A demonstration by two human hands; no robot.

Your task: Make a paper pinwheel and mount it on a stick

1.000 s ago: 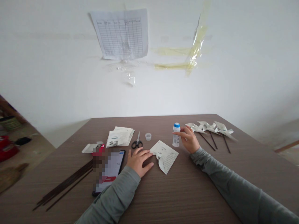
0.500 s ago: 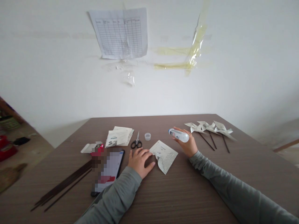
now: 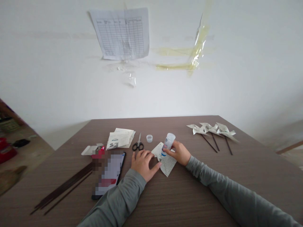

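My right hand [image 3: 181, 153] grips a glue bottle [image 3: 169, 142], tipped with its blue end down over the printed paper square [image 3: 169, 165]. Whether the tip touches the paper I cannot tell. The square has cut, curled parts near its middle, partly hidden by the bottle and fingers. My left hand [image 3: 143, 164] lies with fingers spread at the square's left edge, its thumb and fingertips at the paper. Just beyond that hand are black-handled scissors [image 3: 138, 145] and a small clear cap [image 3: 149, 138].
Several cut paper sheets [image 3: 119, 138] lie at the back left, near a small red box [image 3: 98, 152]. A phone [image 3: 110, 175] and thin dark sticks [image 3: 63, 186] are at the left. Three paper pinwheels [image 3: 213, 129] on sticks lie at the back right.
My right hand has swung the glue bottle left and turned it from sideways to tip-down over the paper square. My left thumb has shifted slightly right onto the paper's edge.
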